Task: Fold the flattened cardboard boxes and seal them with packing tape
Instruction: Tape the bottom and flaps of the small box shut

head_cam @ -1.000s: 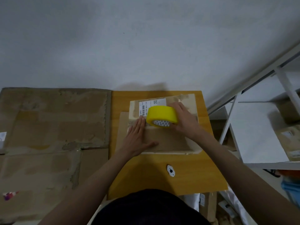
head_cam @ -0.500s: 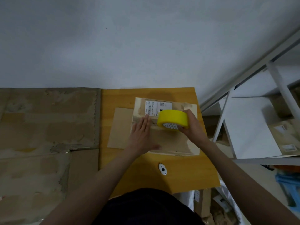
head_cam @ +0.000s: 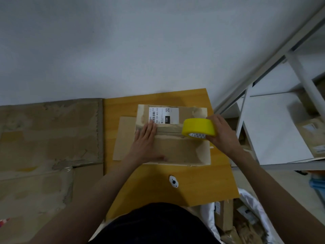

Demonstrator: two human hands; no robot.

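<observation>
A brown cardboard box [head_cam: 177,150] with a white shipping label [head_cam: 164,115] lies on the yellow wooden table [head_cam: 197,184]. Its two top flaps meet along a seam running left to right. My left hand [head_cam: 146,140] lies flat with straight fingers on the left end of that seam. My right hand [head_cam: 221,132] grips a yellow roll of packing tape [head_cam: 198,127] above the right end of the seam. A strip of tape stretches along the seam between the two hands. A flat cardboard flap [head_cam: 124,136] sticks out on the box's left.
A small white object [head_cam: 173,181] lies on the table near me. Flattened worn cardboard sheets [head_cam: 49,141] cover the surface to the left. A white metal shelf rack [head_cam: 274,131] stands at the right, with boxes and bags [head_cam: 237,221] on the floor below.
My right hand has carried the yellow tape roll to the right along the seam, from the box's middle to its right end. My left hand stays pressed on the left end.
</observation>
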